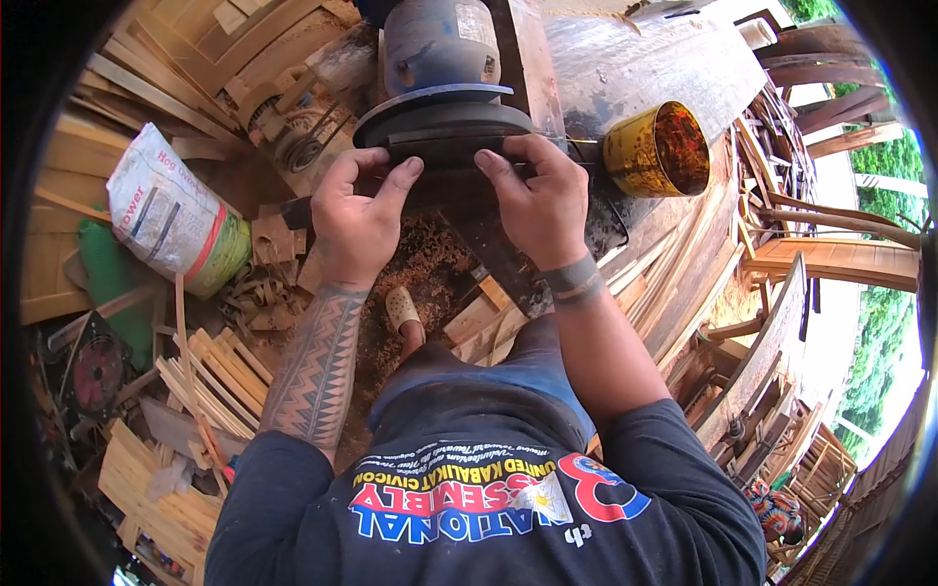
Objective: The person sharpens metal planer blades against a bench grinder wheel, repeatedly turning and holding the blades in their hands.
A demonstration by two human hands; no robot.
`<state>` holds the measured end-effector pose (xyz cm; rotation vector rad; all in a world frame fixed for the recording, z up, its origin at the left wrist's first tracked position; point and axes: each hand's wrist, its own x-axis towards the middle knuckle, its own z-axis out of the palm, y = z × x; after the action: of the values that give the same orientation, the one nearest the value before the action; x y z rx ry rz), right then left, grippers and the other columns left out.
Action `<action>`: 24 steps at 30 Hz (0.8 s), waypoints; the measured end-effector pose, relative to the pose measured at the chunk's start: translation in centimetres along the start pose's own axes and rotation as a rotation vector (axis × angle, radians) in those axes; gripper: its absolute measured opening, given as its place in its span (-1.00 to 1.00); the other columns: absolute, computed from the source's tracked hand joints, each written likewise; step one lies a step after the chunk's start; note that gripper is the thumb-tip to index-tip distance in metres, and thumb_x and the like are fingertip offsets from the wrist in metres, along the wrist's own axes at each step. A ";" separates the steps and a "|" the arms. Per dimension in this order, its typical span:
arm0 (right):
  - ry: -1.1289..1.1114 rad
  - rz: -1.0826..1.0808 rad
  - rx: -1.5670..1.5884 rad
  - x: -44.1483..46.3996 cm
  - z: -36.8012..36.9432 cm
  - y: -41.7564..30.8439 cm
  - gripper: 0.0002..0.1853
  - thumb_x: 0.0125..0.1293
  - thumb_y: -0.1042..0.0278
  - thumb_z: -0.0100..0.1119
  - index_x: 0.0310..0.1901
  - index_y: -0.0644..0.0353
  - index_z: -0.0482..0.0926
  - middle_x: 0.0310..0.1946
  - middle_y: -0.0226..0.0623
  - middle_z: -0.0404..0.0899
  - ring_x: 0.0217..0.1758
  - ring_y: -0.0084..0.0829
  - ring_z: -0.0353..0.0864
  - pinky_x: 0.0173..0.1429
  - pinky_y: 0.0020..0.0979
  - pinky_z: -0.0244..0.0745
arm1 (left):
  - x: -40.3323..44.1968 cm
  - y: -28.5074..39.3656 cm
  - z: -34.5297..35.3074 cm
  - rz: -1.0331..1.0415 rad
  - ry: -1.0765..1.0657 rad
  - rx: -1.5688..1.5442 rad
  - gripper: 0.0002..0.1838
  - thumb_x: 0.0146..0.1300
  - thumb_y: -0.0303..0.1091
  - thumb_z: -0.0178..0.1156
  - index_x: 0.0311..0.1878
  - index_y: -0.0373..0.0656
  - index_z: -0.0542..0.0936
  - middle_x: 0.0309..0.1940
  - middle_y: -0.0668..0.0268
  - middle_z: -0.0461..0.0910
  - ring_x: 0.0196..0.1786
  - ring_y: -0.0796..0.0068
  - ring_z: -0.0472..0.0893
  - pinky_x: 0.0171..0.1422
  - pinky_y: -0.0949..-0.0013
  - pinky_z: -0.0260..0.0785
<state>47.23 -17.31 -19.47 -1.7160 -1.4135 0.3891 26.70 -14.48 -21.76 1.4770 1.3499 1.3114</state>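
Observation:
A dark flat metal strip [447, 156] spans the gap between my two hands, lying along the front of a dark grinding wheel [391, 119]. My left hand [360, 210] pinches its left end between thumb and curled fingers. At the other end, my right hand [543, 200] grips in the same way, thumb on the near face. The strip seems to touch the wheel, but the contact line is hard to make out. Behind the wheel sits a dusty blue-grey motor [440, 47]. The fingertips under the strip are partly hidden.
To the right stands a yellow metal can [625, 156], stained inside. A printed white sack [171, 210] leans at the left near wood offcuts [220, 376]. Shavings [430, 254] cover the floor below. Stacked boards [684, 283] lie at the right; another person [777, 510] is far lower right.

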 end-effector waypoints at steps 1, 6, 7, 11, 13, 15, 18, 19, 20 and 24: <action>-0.003 0.011 0.012 0.1 -0.2 0.1 -0.65 0.32 0.20 0.66 -0.07 0.33 0.81 -0.39 -0.11 0.80 -0.41 -0.45 0.74 -0.21 -0.38 0.64 | 0.0 0.2 0.2 -0.012 -0.010 0.001 -0.68 0.35 -0.29 0.64 -0.09 -0.33 0.74 -0.23 0.29 0.80 -0.20 0.57 0.72 -0.02 0.41 0.60; 0.020 -0.007 -0.002 0.3 -1.0 0.6 -0.68 0.34 0.22 0.64 -0.08 0.32 0.81 -0.40 -0.16 0.80 -0.41 -0.51 0.73 -0.22 -0.40 0.62 | -0.1 0.7 1.1 -0.020 -0.035 0.033 -0.66 0.36 -0.25 0.64 -0.08 -0.33 0.74 -0.21 0.31 0.80 -0.17 0.61 0.68 0.02 0.44 0.57; 0.030 -0.016 -0.018 0.3 -1.1 0.7 -0.68 0.35 0.23 0.64 -0.08 0.32 0.81 -0.40 -0.17 0.80 -0.42 -0.53 0.72 -0.23 -0.41 0.62 | -0.1 0.8 1.3 -0.023 -0.036 0.045 -0.65 0.36 -0.25 0.65 -0.08 -0.34 0.75 -0.21 0.31 0.80 -0.17 0.60 0.68 0.02 0.44 0.57; 0.004 0.084 0.023 0.3 -2.0 1.0 -0.66 0.34 0.17 0.62 -0.08 0.30 0.80 -0.33 -0.02 0.80 -0.38 -0.17 0.79 -0.18 -0.23 0.66 | -0.2 1.3 2.2 -0.035 -0.041 0.042 -0.63 0.35 -0.23 0.65 -0.08 -0.36 0.76 -0.22 0.28 0.81 -0.16 0.58 0.70 0.02 0.42 0.58; -0.006 0.112 0.030 0.4 -2.4 1.4 -0.67 0.34 0.18 0.61 -0.09 0.31 0.81 -0.32 -0.01 0.80 -0.37 -0.17 0.80 -0.18 -0.23 0.66 | -0.2 1.5 2.8 -0.019 -0.042 0.030 -0.64 0.35 -0.23 0.66 -0.09 -0.36 0.76 -0.22 0.27 0.81 -0.16 0.57 0.70 0.02 0.41 0.58; 0.016 0.108 0.053 0.4 -2.5 1.8 -0.68 0.35 0.20 0.60 -0.09 0.31 0.81 -0.32 -0.01 0.80 -0.37 -0.18 0.80 -0.17 -0.24 0.66 | -0.2 1.4 3.3 0.018 -0.040 0.033 -0.64 0.35 -0.24 0.66 -0.10 -0.36 0.76 -0.22 0.26 0.81 -0.16 0.57 0.71 0.01 0.41 0.58; 0.029 0.095 0.033 0.5 -3.2 2.0 -0.69 0.36 0.22 0.60 -0.09 0.32 0.80 -0.32 -0.02 0.80 -0.36 -0.20 0.80 -0.16 -0.26 0.66 | -0.3 1.8 3.9 0.048 -0.048 0.045 -0.67 0.36 -0.25 0.65 -0.12 -0.34 0.76 -0.24 0.27 0.82 -0.18 0.58 0.71 -0.01 0.41 0.58; 0.030 0.088 0.017 0.5 -3.5 2.0 -0.70 0.36 0.23 0.59 -0.09 0.32 0.80 -0.31 -0.02 0.81 -0.36 -0.22 0.81 -0.16 -0.27 0.67 | -0.2 1.7 4.2 0.063 -0.047 0.045 -0.67 0.34 -0.26 0.65 -0.13 -0.33 0.76 -0.27 0.25 0.81 -0.22 0.56 0.72 -0.05 0.39 0.59; 0.032 0.106 0.035 0.5 -3.6 2.2 -0.70 0.36 0.23 0.59 -0.09 0.32 0.80 -0.31 -0.03 0.81 -0.36 -0.23 0.81 -0.16 -0.28 0.67 | -0.2 1.5 4.5 0.079 -0.045 0.044 -0.68 0.32 -0.27 0.66 -0.14 -0.33 0.76 -0.31 0.24 0.81 -0.26 0.53 0.74 -0.09 0.37 0.59; 0.048 0.111 0.061 0.6 -4.1 2.9 -0.72 0.37 0.25 0.59 -0.09 0.31 0.81 -0.31 -0.08 0.83 -0.38 -0.33 0.80 -0.19 -0.32 0.66 | -0.3 1.5 5.4 0.098 -0.042 0.061 -0.67 0.31 -0.27 0.66 -0.15 -0.33 0.76 -0.36 0.20 0.81 -0.31 0.49 0.75 -0.13 0.35 0.60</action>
<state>52.09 -18.45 -19.12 -1.7472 -1.2635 0.4441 32.34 -14.45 -21.55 1.6209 1.3156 1.3029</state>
